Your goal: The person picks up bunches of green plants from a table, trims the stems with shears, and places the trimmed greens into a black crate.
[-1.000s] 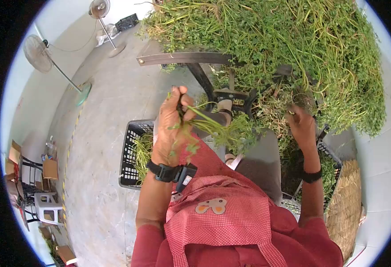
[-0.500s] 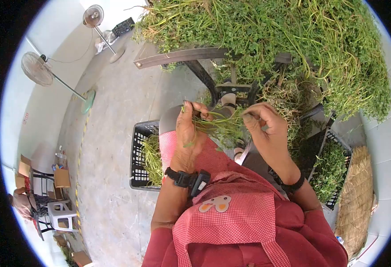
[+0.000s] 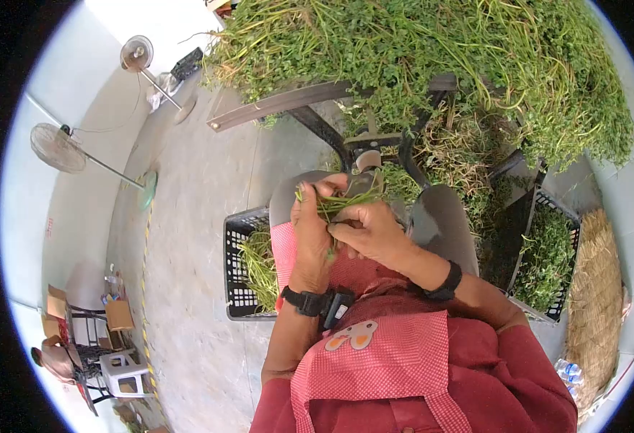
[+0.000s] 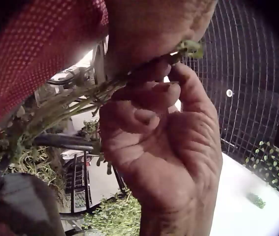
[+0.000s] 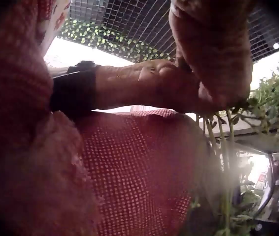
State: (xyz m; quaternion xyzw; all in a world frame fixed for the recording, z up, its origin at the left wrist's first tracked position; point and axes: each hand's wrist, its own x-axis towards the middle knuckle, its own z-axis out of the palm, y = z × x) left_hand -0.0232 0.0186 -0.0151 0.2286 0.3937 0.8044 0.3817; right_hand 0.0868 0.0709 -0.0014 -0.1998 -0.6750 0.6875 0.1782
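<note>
Over the lap, my left hand (image 3: 312, 227) grips a small bunch of leafy green stems (image 3: 356, 200). Its thumb and fingers close round one end, and the stems trail to the right. My right hand (image 3: 372, 232) has its thumb and fingertips bent together at the same bunch, close against the left hand. In the left wrist view the stems (image 4: 65, 108) run out past curled fingers, with a small leaf tuft at the other end. Stems (image 5: 223, 162) also hang below the hands in the right wrist view, partly blurred.
A large heap of greens (image 3: 432, 50) covers the table ahead, above its metal edge (image 3: 281, 105). Black crates with greens stand at left (image 3: 232, 274) and right (image 3: 566, 274). Trimmings (image 3: 461, 144) lie under the table. A straw mat roll (image 3: 597, 310) stands at far right.
My right hand has come from beside the trimmings at right to the bunch in the left hand. The left hand has lowered and shifted slightly right, still holding the stems.
</note>
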